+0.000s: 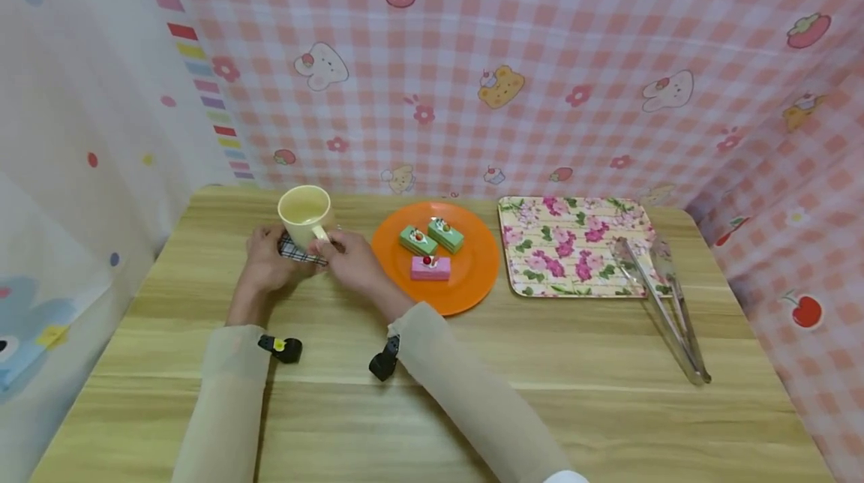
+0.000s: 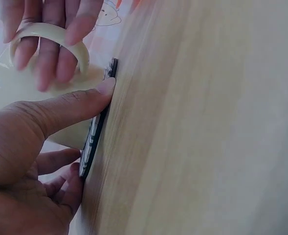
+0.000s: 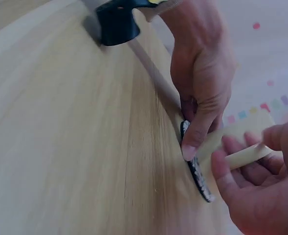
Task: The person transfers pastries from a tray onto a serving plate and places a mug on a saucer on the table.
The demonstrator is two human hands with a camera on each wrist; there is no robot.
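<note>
A pale yellow mug (image 1: 297,231) stands upright at the left of the table, over a black-and-white plaid coaster (image 1: 300,252). My left hand (image 1: 268,264) holds the coaster by its edges, thumb on the near side and fingers on the far side, as the left wrist view shows. The mug's base is right at the coaster's upper face. Through the mug's handle (image 2: 48,32) pass the curled fingers of my right hand (image 1: 352,264), gripping it from the right.
Right of the mug lies an orange plate (image 1: 475,273) bearing two green cake pieces (image 1: 418,241) and a pink one (image 1: 430,270). Farther right is a floral tray (image 1: 533,243), with metal tongs (image 1: 664,318) lying across its right corner. A checked curtain (image 1: 459,138) hangs behind the table.
</note>
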